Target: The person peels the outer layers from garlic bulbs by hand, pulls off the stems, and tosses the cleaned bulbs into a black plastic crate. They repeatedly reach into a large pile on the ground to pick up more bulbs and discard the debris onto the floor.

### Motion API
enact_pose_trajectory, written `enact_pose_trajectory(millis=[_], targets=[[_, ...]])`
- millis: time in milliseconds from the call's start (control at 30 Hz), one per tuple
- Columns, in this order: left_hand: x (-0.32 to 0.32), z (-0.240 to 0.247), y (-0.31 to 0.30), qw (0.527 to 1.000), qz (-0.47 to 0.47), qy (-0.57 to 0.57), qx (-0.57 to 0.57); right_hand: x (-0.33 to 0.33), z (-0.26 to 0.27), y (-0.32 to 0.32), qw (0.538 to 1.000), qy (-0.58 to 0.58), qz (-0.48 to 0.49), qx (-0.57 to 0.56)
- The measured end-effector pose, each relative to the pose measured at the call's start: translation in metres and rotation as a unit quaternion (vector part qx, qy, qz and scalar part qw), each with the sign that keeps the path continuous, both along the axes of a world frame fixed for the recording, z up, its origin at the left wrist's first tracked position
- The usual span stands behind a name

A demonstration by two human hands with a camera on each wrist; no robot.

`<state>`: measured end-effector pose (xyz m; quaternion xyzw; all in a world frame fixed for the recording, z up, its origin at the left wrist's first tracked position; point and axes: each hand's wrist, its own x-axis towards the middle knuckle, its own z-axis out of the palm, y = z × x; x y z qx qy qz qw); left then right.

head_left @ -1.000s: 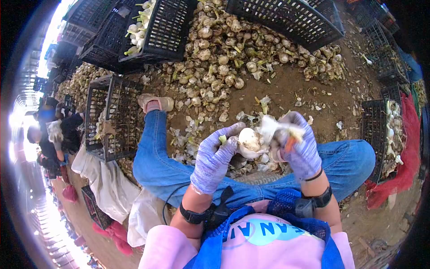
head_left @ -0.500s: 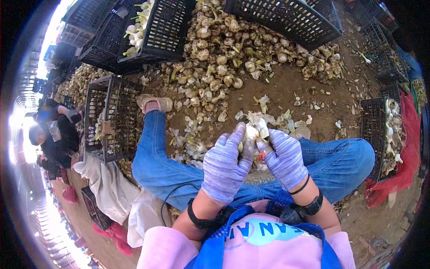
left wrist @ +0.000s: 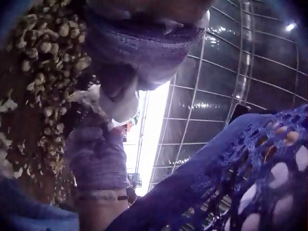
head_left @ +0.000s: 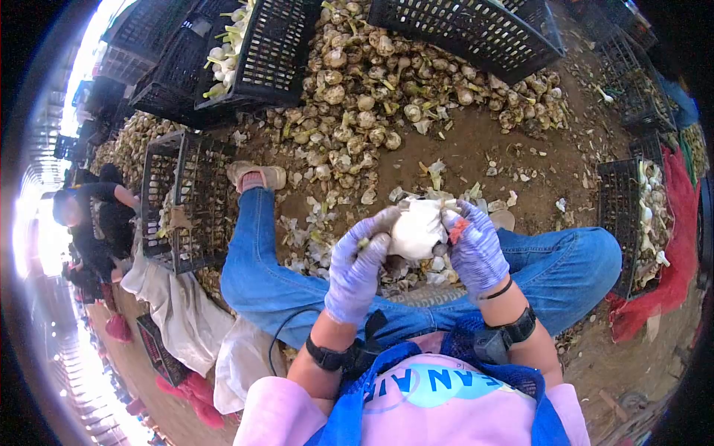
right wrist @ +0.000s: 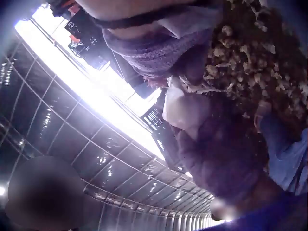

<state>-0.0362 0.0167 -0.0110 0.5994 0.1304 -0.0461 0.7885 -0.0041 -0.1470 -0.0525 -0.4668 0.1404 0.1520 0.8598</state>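
A white garlic bulb is held between both gloved hands above the lap in the head view. My left hand, in a purple knit glove, grips the bulb's left side with thumb and fingers; a green stem end shows by the thumb. At the other side my right hand, in a matching glove with a red patch at the thumb, pinches the skin at the bulb's edge. The bulb's smooth pale side also appears in the right wrist view, between the two gloves.
A heap of unpeeled garlic lies on the dirt ahead. Black crates stand around: one of stemmed bulbs, one at the left, one at the right. Loose skins litter the ground between the legs. Another person is at far left.
The right hand was apart with a loose strip of skin, then came in against the bulb. The bulb has since turned, showing a broad white side. The person at left has shifted.
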Motion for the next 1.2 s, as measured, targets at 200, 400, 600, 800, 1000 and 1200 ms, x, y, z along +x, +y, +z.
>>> enact_pose_trajectory(millis=[200,400,600,800,1000,1200], targets=[[0.001,-0.008,0.006,0.998,0.029,-0.015,-0.062,-0.004,0.042,-0.009,0.978,-0.074,0.16,0.108],[0.003,0.002,0.003,1.0,-0.01,-0.009,-0.002,-0.005,0.043,0.002,0.973,-0.152,0.132,-0.116],[0.008,-0.01,0.004,0.983,-0.008,0.016,-0.184,-0.004,0.056,0.005,0.974,0.058,0.039,0.217],[0.018,-0.019,0.005,0.939,0.008,0.03,-0.343,0.012,0.034,-0.014,0.936,0.061,-0.131,0.32],[0.023,-0.025,0.016,0.892,0.05,0.091,-0.439,0.015,0.028,-0.01,0.978,-0.155,0.139,-0.007],[0.027,-0.023,0.023,0.943,-0.068,0.169,-0.28,0.028,0.034,0.001,0.91,-0.293,0.215,-0.202]])
